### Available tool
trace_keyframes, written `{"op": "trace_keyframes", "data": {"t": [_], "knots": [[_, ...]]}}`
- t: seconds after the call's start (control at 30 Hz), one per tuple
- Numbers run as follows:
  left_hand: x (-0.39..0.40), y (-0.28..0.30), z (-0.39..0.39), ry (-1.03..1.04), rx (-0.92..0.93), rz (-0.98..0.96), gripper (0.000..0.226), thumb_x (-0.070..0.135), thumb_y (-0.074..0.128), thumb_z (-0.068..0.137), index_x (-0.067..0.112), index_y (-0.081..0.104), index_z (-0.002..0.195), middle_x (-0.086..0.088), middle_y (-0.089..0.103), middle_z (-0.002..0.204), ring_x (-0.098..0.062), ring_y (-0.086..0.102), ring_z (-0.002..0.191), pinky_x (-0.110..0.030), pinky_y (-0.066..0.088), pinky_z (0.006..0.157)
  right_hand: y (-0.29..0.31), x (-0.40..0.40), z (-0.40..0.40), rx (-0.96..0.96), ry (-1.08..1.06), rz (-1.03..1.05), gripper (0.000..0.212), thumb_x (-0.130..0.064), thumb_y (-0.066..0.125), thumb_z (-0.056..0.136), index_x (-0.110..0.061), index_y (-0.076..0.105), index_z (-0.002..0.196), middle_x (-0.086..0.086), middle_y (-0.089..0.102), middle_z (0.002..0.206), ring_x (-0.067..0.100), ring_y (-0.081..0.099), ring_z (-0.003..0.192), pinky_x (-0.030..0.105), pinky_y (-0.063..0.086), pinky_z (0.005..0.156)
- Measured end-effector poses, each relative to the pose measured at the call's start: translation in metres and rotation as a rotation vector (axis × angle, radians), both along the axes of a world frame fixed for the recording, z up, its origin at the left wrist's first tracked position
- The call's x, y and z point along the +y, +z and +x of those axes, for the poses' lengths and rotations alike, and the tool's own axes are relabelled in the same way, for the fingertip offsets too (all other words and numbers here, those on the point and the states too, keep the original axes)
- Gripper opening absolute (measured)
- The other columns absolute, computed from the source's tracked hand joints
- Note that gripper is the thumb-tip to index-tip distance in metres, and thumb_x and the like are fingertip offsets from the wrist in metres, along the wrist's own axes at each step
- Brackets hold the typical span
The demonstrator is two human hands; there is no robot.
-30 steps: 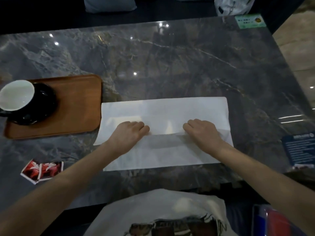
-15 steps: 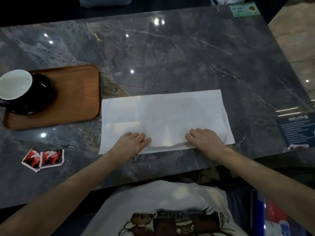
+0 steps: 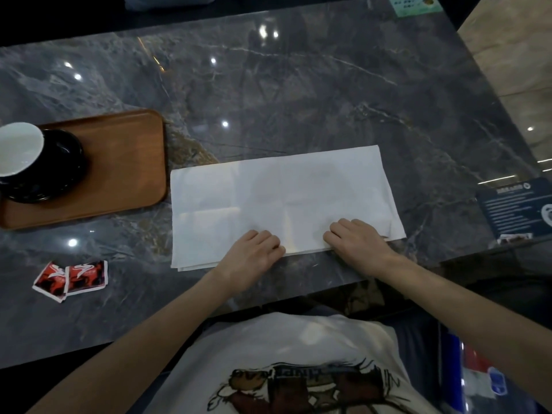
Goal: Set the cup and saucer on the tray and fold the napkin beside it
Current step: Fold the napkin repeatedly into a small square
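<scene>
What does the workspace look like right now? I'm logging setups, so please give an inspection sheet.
Surface: dark marble table, glossy.
Job's things: cup on black saucer on wooden tray; white napkin folded, right of tray.
Clutter: red packets; blue card; green card.
Grippers: left hand, right hand pressing napkin's near edge, holding nothing.
Cables: nothing seen.
Surroundings: tan floor.

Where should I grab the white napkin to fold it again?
Probably pinch the napkin at its short right end, near the right hand, coming from the right. It lies flat and long, so that end could swing over toward the tray.
</scene>
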State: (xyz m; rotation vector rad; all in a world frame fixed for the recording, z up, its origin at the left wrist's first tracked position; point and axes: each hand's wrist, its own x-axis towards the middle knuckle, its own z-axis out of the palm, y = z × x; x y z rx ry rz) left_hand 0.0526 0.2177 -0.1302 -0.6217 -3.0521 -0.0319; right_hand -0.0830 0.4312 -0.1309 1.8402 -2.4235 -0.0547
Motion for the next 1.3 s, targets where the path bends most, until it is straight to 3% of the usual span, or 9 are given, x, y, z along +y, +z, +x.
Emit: {"op": "trace_keyframes", "data": {"t": [0.13,0.33,0.5,0.7,0.77,0.9,1.07,1.2,1.3], "knots": [[-0.001,0.004,-0.002,0.02,-0.034,0.014,0.028,0.013,0.077,0.06,0.017,0.066,0.086,0.0,0.063,0.077,-0.018,0.059,0.069,-0.025,0.036,0.064,0.004,0.0,0.001,-0.023,-0.114,0.037,0.044,0.004,0.081,0.035,-0.01,0.05,0.064,0.006,0.052,0.056,0.024,0.049,0.046,0.024,0.027,0.04],[-0.005,0.006,-0.001,0.026,-0.061,0.003,0.029,0.016,0.04,0.072,0.018,0.065,0.085,0.001,0.063,0.078,-0.016,0.053,0.071,-0.026,0.03,0.063,0.003,0.002,0.0,-0.014,-0.101,0.026,0.041,0.004,0.08,0.037,-0.01,0.053,0.064,0.007,0.053,0.057,0.024,0.05,0.048,0.026,0.029,0.04],[-0.003,0.008,-0.003,0.035,-0.075,0.022,0.029,0.016,0.039,0.072,0.019,0.065,0.084,0.002,0.063,0.079,-0.016,0.055,0.071,-0.024,0.032,0.063,0.001,0.003,0.0,-0.009,-0.087,0.007,0.035,0.003,0.08,0.041,-0.01,0.055,0.062,0.007,0.053,0.059,0.024,0.051,0.052,0.026,0.031,0.041],[-0.002,0.005,-0.004,0.028,-0.07,0.073,0.022,0.014,0.064,0.066,0.018,0.065,0.088,0.0,0.064,0.084,-0.017,0.059,0.074,-0.026,0.046,0.06,0.001,0.003,-0.001,0.005,-0.104,-0.017,0.034,0.003,0.077,0.043,-0.01,0.052,0.062,0.007,0.052,0.06,0.024,0.049,0.054,0.027,0.028,0.045],[-0.002,0.006,-0.004,0.043,-0.086,0.069,0.02,0.014,0.057,0.07,0.019,0.066,0.087,0.001,0.065,0.084,-0.017,0.059,0.075,-0.025,0.047,0.06,0.0,0.003,0.001,0.002,-0.12,-0.024,0.034,0.003,0.076,0.044,-0.01,0.05,0.062,0.007,0.052,0.06,0.024,0.048,0.055,0.027,0.027,0.046],[0.001,0.008,-0.007,0.043,-0.125,0.082,0.026,0.016,0.039,0.073,0.02,0.063,0.083,0.0,0.067,0.099,-0.018,0.062,0.089,-0.025,0.042,0.069,0.002,0.003,-0.002,-0.021,-0.122,-0.023,0.034,0.0,0.077,0.043,-0.01,0.052,0.063,0.006,0.055,0.063,0.025,0.051,0.055,0.029,0.035,0.044],[0.018,0.015,-0.023,0.066,-0.185,0.023,0.038,0.03,0.064,0.051,0.015,0.069,0.085,-0.005,0.069,0.112,-0.019,0.064,0.104,-0.028,0.045,0.084,0.002,0.002,-0.004,-0.058,-0.127,0.018,0.036,-0.003,0.081,0.04,-0.011,0.055,0.064,0.005,0.057,0.065,0.024,0.054,0.055,0.025,0.038,0.045],[0.045,0.011,-0.043,0.143,-0.175,0.121,0.053,0.033,0.042,0.075,0.009,0.059,0.119,-0.009,0.055,0.134,-0.024,0.052,0.123,-0.034,0.025,0.101,0.0,0.004,-0.001,-0.042,-0.151,-0.018,0.03,-0.009,0.079,0.05,-0.012,0.056,0.068,0.003,0.058,0.066,0.022,0.055,0.057,0.027,0.039,0.048],[0.054,-0.001,-0.052,0.198,-0.181,0.115,0.058,0.039,0.036,0.087,0.008,0.043,0.135,-0.01,0.04,0.146,-0.024,0.038,0.134,-0.039,0.016,0.109,0.0,0.011,0.001,0.017,-0.197,-0.098,0.014,-0.012,0.057,0.067,-0.013,0.047,0.077,0.004,0.058,0.067,0.023,0.055,0.059,0.029,0.032,0.059]]}}
